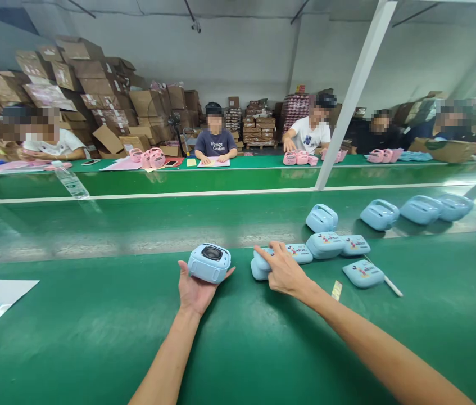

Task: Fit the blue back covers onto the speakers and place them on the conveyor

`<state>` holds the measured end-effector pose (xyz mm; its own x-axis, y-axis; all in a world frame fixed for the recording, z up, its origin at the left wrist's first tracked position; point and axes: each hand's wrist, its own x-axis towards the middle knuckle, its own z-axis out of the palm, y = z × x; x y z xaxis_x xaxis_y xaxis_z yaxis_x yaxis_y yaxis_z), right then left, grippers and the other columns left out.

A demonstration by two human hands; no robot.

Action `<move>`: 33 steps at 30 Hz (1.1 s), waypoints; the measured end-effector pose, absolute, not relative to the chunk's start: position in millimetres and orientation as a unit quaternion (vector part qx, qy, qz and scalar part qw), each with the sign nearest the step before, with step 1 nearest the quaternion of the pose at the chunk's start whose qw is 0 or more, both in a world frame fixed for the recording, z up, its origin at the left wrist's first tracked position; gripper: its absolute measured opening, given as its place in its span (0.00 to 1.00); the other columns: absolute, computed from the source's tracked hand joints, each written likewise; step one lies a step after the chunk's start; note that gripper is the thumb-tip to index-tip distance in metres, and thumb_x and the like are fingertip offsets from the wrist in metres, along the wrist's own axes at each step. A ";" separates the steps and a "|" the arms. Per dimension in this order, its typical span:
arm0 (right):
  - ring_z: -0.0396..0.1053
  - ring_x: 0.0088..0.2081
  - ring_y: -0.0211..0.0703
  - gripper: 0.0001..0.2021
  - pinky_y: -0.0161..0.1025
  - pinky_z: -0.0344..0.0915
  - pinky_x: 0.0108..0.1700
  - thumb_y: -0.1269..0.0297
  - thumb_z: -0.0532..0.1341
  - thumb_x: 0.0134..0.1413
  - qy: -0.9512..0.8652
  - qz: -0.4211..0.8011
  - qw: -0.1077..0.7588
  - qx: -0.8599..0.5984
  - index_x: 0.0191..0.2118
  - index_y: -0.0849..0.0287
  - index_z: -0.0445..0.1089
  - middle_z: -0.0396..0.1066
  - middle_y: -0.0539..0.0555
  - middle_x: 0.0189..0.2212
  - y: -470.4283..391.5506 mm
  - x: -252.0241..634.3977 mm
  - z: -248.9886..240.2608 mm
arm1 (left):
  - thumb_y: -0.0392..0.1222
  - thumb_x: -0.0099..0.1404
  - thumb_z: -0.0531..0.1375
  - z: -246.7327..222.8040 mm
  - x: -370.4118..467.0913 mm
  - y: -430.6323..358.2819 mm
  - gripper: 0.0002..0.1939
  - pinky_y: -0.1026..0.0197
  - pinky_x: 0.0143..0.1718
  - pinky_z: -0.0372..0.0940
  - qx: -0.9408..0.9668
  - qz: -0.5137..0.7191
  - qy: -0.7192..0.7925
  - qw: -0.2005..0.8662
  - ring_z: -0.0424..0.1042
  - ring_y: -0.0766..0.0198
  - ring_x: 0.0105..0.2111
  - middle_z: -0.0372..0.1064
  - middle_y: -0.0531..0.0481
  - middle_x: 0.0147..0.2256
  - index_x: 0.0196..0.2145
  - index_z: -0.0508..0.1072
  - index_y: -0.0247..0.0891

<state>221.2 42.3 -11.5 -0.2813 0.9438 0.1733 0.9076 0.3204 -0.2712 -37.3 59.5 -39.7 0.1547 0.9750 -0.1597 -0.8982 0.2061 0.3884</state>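
Bare forearms (170,351) are spread over a smooth, softly glossy green worktop (238,349). Hands well apart. Left hand (195,291) is turned palm up and cupped beneath a light-blue speaker unit (208,272), left of centre; the thumb is set along its left side, and fingertips are seen past its right. Unit: rounded box, hard and shiny as moulded plastic; a black round-coned driver (212,252) is set in its upward face.

Right hand (286,273) is laid over a light-blue casing (258,269), index finger stretched leftward, other fingers bent. Whether these are closed on it cannot be told.

Right of this hand, a row of pillow-shaped pieces is lined up: a printed panel (300,254), a thicker printed casing (324,246), another panel (356,246). Cartoon mouse and lettering are carried on each. Nearer, a flat printed cover (363,274) is placed beside a slim white stick (393,286); a pale, creased label strip (336,290) is seen to its left. Beyond, glossy handled shells (380,215) are spaced along a green belt (178,216).

Far left, a clear ribbed bottle (72,183) is tipped over. At the far bench, pink casings (152,158) are grouped before seated co-workers (216,143); brown cardboard cartons (107,87) are stacked behind.
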 end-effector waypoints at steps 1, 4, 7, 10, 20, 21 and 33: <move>0.59 0.58 0.60 0.41 0.57 0.60 0.61 0.76 0.60 0.46 -0.785 0.087 0.197 -0.581 0.69 0.57 0.57 0.59 0.65 0.57 42.9 221.2 -9.4 | 0.54 0.64 0.66 -40.4 -37.3 58.7 0.33 0.23 0.61 0.55 0.115 0.616 0.194 0.755 0.69 0.37 0.60 0.73 0.38 0.57 0.64 0.66 0.47; 0.66 0.55 0.53 0.38 0.52 0.67 0.58 0.70 0.58 0.53 -0.727 0.231 0.324 -0.559 0.70 0.53 0.54 0.62 0.60 0.56 44.1 214.8 -3.3 | 0.37 0.60 0.69 -41.7 -34.3 55.1 0.37 0.35 0.63 0.61 0.168 0.600 0.241 0.744 0.76 0.45 0.53 0.78 0.42 0.52 0.65 0.64 0.46; 0.70 0.53 0.50 0.33 0.49 0.71 0.53 0.64 0.58 0.58 -0.703 0.340 0.385 -0.491 0.69 0.50 0.55 0.67 0.58 0.54 40.8 198.5 2.6 | 0.33 0.54 0.72 -39.3 -27.4 49.5 0.42 0.45 0.59 0.67 0.225 0.604 0.291 0.707 0.78 0.49 0.50 0.79 0.46 0.50 0.64 0.65 0.47; 0.70 0.52 0.51 0.32 0.51 0.68 0.57 0.63 0.61 0.57 -0.730 0.311 0.397 -0.461 0.68 0.52 0.58 0.68 0.58 0.54 32.7 180.2 7.3 | 0.36 0.51 0.74 -35.0 -20.4 43.2 0.45 0.52 0.55 0.69 0.264 0.602 0.302 0.691 0.75 0.50 0.53 0.75 0.47 0.56 0.65 0.64 0.50; 0.70 0.50 0.56 0.35 0.53 0.70 0.54 0.58 0.66 0.56 -0.763 0.208 0.374 -0.484 0.68 0.51 0.58 0.68 0.61 0.52 18.0 162.0 0.0 | 0.41 0.53 0.74 -33.5 -13.4 32.8 0.44 0.54 0.50 0.70 0.278 0.567 0.305 0.714 0.76 0.51 0.49 0.75 0.44 0.55 0.65 0.63 0.47; 0.71 0.49 0.56 0.35 0.54 0.70 0.53 0.57 0.66 0.56 -0.763 0.204 0.370 -0.489 0.68 0.51 0.58 0.68 0.61 0.52 17.7 161.9 -1.0 | 0.42 0.53 0.74 -33.3 -13.3 32.4 0.44 0.54 0.51 0.70 0.275 0.568 0.310 0.711 0.76 0.51 0.50 0.74 0.45 0.55 0.65 0.63 0.48; 0.52 0.70 0.63 0.42 0.63 0.56 0.68 0.55 0.69 0.54 -0.830 0.230 0.354 -0.365 0.71 0.48 0.52 0.51 0.62 0.71 23.3 180.8 -1.9 | 0.48 0.58 0.71 -35.4 -6.1 26.2 0.34 0.47 0.59 0.64 0.243 0.553 0.277 0.747 0.70 0.45 0.58 0.72 0.43 0.57 0.60 0.70 0.43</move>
<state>180.8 23.3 -1.9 -0.4825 0.7689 0.4194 0.4428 0.6273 -0.6406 -6.1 26.2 -35.4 0.2341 0.9613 -0.1451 -0.6915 0.2696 0.6701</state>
